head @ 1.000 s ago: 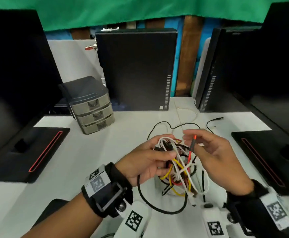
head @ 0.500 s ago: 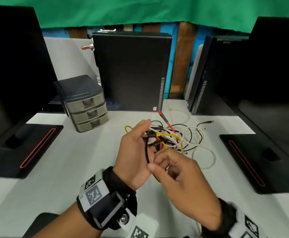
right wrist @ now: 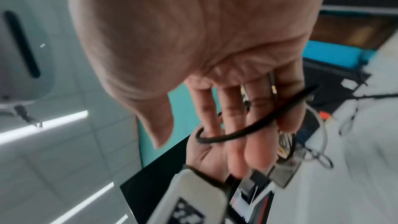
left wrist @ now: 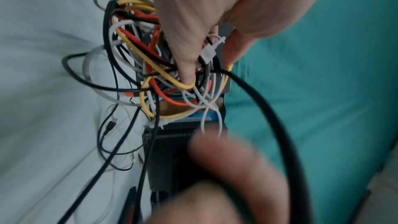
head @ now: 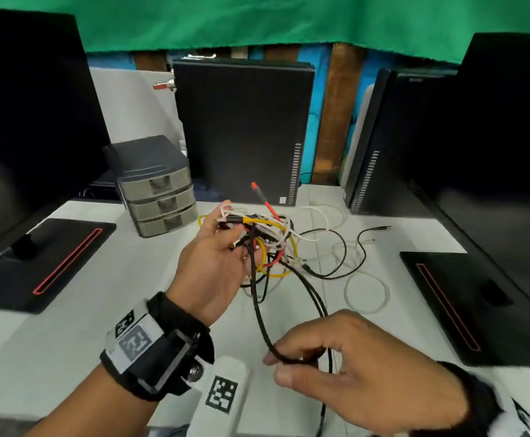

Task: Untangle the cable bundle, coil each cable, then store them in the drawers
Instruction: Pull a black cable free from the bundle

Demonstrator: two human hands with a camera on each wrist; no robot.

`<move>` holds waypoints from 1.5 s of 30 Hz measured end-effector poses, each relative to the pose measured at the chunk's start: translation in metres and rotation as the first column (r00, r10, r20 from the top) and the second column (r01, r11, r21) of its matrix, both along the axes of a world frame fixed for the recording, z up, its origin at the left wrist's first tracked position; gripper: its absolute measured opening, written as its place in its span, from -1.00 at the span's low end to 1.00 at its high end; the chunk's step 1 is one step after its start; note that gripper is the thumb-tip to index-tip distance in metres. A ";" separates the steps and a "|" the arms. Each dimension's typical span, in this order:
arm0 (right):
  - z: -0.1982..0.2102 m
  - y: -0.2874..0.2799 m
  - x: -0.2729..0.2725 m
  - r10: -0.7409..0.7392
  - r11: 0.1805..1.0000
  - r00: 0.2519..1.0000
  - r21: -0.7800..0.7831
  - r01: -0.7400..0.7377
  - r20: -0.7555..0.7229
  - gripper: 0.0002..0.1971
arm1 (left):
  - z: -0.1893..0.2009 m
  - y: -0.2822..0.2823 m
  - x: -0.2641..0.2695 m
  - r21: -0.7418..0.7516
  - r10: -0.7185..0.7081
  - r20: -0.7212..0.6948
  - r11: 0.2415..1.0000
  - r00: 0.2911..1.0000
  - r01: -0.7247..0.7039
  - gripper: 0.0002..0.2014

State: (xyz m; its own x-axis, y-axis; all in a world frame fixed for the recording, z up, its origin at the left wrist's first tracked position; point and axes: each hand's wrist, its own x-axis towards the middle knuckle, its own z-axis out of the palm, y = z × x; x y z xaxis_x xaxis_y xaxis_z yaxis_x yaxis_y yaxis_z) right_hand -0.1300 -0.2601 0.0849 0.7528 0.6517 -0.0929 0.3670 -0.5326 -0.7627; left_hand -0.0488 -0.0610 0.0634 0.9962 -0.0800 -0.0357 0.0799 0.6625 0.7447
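Left hand (head: 216, 263): grips cable bundle (head: 266, 241); inner strands hidden.
Right hand (head: 364, 370): pinches black cable (head: 259, 310) near bundle; lower end cut off.

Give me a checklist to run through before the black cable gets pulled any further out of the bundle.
1. Left hand grips the cable bundle above the table: ok.
2. Right hand pinches the black cable: ok.
3. Black cable free of the other strands: not ok; in the left wrist view it crosses yellow and white cables at the knot.
4. Free end of the black cable located: cannot tell; it runs out of the bottom of the head view.
5. Loose white cable clear of the pull path: ok; it lies on the table to the right.
6. Drawers open for storing: not ok; all three closed.
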 end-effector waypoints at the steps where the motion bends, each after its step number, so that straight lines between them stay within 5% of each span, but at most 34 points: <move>1: 0.000 0.002 0.004 -0.066 0.993 0.992 0.094 0.076 -0.108 -0.68 | -0.003 -0.003 0.004 0.024 0.010 0.008 1.000 1.000 -0.010 -0.58; 5: -0.009 0.033 0.035 -0.224 0.839 0.845 0.345 0.421 -0.486 -0.55 | -0.017 -0.022 0.008 0.164 0.022 0.006 0.986 1.000 -0.023 -0.68; 8: -0.021 0.056 0.062 -0.313 0.758 0.810 0.384 0.528 -0.495 -0.68 | -0.022 -0.026 0.010 0.168 -0.030 -0.041 0.985 0.999 0.036 -0.76; 13: -0.033 0.067 0.079 -0.339 0.677 0.871 0.550 0.489 -0.357 -0.77 | -0.013 -0.023 0.021 0.166 -0.105 -0.061 0.980 0.993 0.114 -0.77; 16: -0.039 0.054 0.059 -0.223 0.838 0.962 0.473 0.272 -0.158 -0.71 | -0.005 -0.019 0.028 0.160 -0.102 -0.019 0.982 0.995 0.103 -0.79; 18: -0.037 0.031 0.040 -0.019 0.989 0.997 0.142 0.029 -0.075 -0.68 | 0.002 -0.013 0.031 0.159 -0.058 0.035 0.986 0.998 0.052 -0.78; 19: -0.037 0.016 0.033 0.045 0.999 0.996 -0.017 -0.046 -0.078 -0.68 | 0.004 -0.009 0.029 0.142 -0.041 0.058 0.989 0.998 0.032 -0.75; 20: -0.036 0.002 0.027 0.054 0.995 0.993 -0.082 -0.063 -0.106 -0.71 | 0.005 -0.007 0.027 0.124 -0.034 0.072 0.992 0.997 0.025 -0.70; 22: -0.035 -0.011 0.022 -0.073 0.996 0.981 0.032 0.080 -0.181 -0.80 | 0.002 -0.007 0.018 0.129 -0.046 0.086 0.991 0.995 0.035 -0.61; 27: -0.041 -0.002 0.023 -0.390 0.777 0.868 0.396 0.489 -0.308 -0.59 | -0.008 -0.039 -0.017 0.190 -0.232 0.068 0.958 0.970 0.216 -0.77; 31: -0.044 0.009 0.023 -0.542 0.601 0.754 0.456 0.657 -0.372 -0.58 | -0.015 -0.047 -0.021 0.147 -0.357 0.006 0.924 0.934 0.352 -0.64; 36: -0.060 0.020 0.023 -0.615 0.531 0.680 0.427 0.731 -0.399 -0.66 | -0.017 -0.045 -0.020 0.175 -0.457 -0.067 0.870 0.887 0.462 -0.55; 38: -0.069 0.020 0.027 -0.647 0.495 0.660 0.447 0.745 -0.382 -0.84 | -0.019 -0.040 -0.020 0.282 -0.490 -0.106 0.820 0.865 0.499 -0.42; 40: -0.075 0.016 0.031 -0.665 0.470 0.643 0.457 0.755 -0.380 -0.80 | -0.018 -0.034 -0.017 0.390 -0.520 -0.163 0.747 0.839 0.538 -0.27; 43: -0.070 0.004 0.040 -0.600 0.410 0.644 0.508 0.758 -0.475 -0.75 | -0.004 -0.021 -0.014 0.656 -0.497 -0.229 0.556 0.837 0.510 -0.46; 45: -0.067 -0.004 0.045 -0.557 0.435 0.686 0.539 0.721 -0.468 -0.75 | 0.009 -0.010 -0.010 0.848 -0.390 -0.156 0.418 0.907 0.326 -0.57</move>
